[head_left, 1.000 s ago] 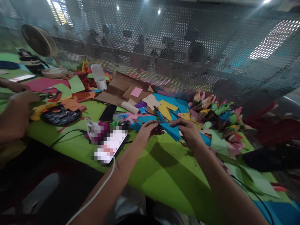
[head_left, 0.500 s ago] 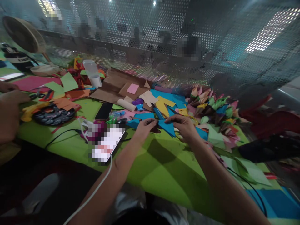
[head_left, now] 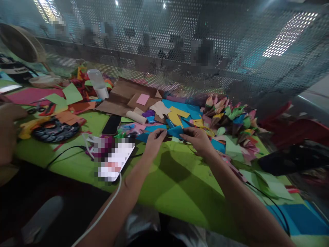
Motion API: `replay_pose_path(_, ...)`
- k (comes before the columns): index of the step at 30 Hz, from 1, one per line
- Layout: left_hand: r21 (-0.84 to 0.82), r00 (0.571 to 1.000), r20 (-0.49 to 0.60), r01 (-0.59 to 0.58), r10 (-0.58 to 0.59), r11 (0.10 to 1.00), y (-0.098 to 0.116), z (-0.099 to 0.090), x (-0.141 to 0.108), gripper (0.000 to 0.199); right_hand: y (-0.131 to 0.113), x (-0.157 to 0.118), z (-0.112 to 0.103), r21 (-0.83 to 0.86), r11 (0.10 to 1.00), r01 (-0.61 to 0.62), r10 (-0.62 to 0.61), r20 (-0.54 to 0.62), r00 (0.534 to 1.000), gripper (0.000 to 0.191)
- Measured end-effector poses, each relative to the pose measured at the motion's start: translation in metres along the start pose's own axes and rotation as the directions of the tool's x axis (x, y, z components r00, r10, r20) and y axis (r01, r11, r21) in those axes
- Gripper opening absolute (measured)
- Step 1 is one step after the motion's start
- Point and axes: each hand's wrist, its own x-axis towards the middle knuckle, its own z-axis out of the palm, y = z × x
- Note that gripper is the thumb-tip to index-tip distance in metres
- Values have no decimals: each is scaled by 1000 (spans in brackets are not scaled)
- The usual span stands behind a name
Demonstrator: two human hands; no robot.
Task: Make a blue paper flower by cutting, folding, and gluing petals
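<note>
A small piece of blue paper (head_left: 175,131) is held above the green table between my two hands. My left hand (head_left: 156,139) pinches its left end between thumb and fingers. At the right end, my right hand (head_left: 197,138) grips it the same way. The paper looks folded, with a narrow shape. Just behind it lie yellow paper (head_left: 177,116), a larger blue sheet (head_left: 191,109) and scissors whose dark blades (head_left: 186,121) point left. More blue paper (head_left: 144,137) rests beside my left hand.
A lit phone (head_left: 118,163) with a white cable lies left of my left forearm, a dark phone (head_left: 111,124) behind it. Paper flowers (head_left: 231,116) stand at the back right. Brown paper (head_left: 120,92) and a bottle (head_left: 97,84) sit farther back. Another person's arm (head_left: 9,130) is at the left.
The blue paper showed a wide triangle with a point hanging down; now it appears as a narrower strip, turned between my fingers. Both hands keep hold. The view has shifted slightly.
</note>
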Motion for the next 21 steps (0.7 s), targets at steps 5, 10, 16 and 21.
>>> replay_pose_path(5, 351, 971, 179, -214, 159, 912, 7, -1, -5, 32, -10, -8, -6, -239, 958, 158, -136, 102, 985, 21)
replay_pose_path(10, 365, 940, 341, -127, -5, 922, 7, 3, -7, 38, -23, -15, -1, -322, 913, 253, -215, 150, 965, 21)
replay_pose_path(16, 109, 978, 205, 5, -27, 994, 6, 3, -6, 50, -23, -15, 3, -235, 935, 266, -268, 27, 963, 28)
replay_pose_path(21, 14, 976, 195, 98, -99, 995, 5, 5, -8, 54, -20, -13, 5, -168, 955, 246, -252, -16, 968, 23)
